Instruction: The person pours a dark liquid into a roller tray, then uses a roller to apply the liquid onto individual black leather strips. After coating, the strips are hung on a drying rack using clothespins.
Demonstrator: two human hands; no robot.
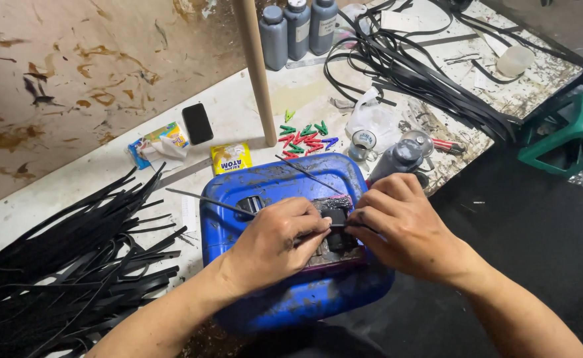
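My left hand (275, 242) and right hand (397, 229) hide most of the small black piece (336, 219); I can't tell its shape.

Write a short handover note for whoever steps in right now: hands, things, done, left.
Left hand: grip pinched on a small black piece.
Right hand: pinching the same piece from the other side.
The piece sits over a dark block on the blue jerrycan, which lies flat against the table edge.
Nearby: black strips piled at left, more at the back, coloured pegs, grey bottles.
Done: piece in both hands. Left: cannot tell from this view.
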